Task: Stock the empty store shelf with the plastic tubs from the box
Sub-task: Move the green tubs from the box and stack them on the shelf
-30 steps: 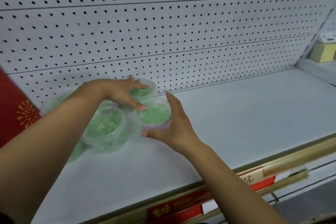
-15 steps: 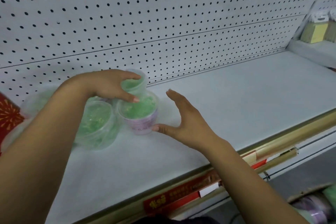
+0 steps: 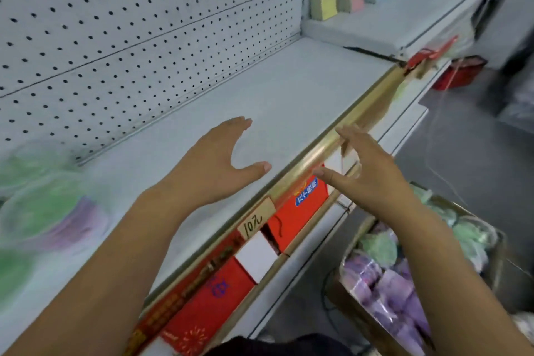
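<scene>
Blurring hides tubs (image 3: 43,211) left of empty hands.

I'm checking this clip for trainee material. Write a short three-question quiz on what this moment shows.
1. True or false: the left hand holds a tub.
2. Where do the stocked tubs sit on the shelf: A left end, B right end?
3. Fill in: the box lies lower ____ of the shelf.

Key: 1 false, as both it and the right hand are open and empty; 2 A; 3 right.
</scene>
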The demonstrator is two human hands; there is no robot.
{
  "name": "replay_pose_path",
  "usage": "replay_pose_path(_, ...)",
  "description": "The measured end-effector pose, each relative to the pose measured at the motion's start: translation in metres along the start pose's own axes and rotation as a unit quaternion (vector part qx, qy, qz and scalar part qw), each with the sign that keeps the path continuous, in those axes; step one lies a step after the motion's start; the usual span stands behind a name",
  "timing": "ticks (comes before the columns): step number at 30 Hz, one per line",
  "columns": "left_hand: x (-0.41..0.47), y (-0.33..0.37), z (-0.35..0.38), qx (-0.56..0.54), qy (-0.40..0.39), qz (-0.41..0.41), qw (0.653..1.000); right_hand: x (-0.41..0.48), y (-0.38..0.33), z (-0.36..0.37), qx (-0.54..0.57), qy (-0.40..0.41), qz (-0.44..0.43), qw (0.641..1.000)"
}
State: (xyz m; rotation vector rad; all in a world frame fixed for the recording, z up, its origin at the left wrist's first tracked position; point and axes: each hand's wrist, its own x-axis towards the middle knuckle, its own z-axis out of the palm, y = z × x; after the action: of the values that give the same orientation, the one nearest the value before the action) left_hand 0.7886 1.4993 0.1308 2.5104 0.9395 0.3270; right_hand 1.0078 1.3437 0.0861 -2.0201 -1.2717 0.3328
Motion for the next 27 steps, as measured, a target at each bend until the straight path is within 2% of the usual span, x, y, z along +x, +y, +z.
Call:
replay_pose_path(6, 0.058, 0.108, 0.097, -0.041, -0.051, 0.084, 0.994, -0.057, 0.128, -0.086, -0.017, 0.080, 0.155, 0.985)
replay_pose_path(9, 0.076, 0.160, 0.155, -0.065, -0.106, 0.099, 0.987, -0.092, 0.191, -0.120, -0.026, 0.098, 0.229, 0.968)
replay_pose_path(16, 0.124, 0.247, 0.291, -0.007, -0.261, 0.105, 0.960, -0.153, 0.332, -0.154, 0.000, 0.063, 0.364, 0.929)
replay_pose_path(20, 0.153, 0.260, 0.371, 0.047, -0.331, 0.064, 0.940, -0.164, 0.395, -0.149, 0.034, 0.038, 0.422, 0.905)
replay_pose_path(27, 0.180, 0.215, 0.495, 0.152, -0.403, -0.027, 0.902, -0.140, 0.492, -0.120, 0.047, -0.031, 0.445, 0.894)
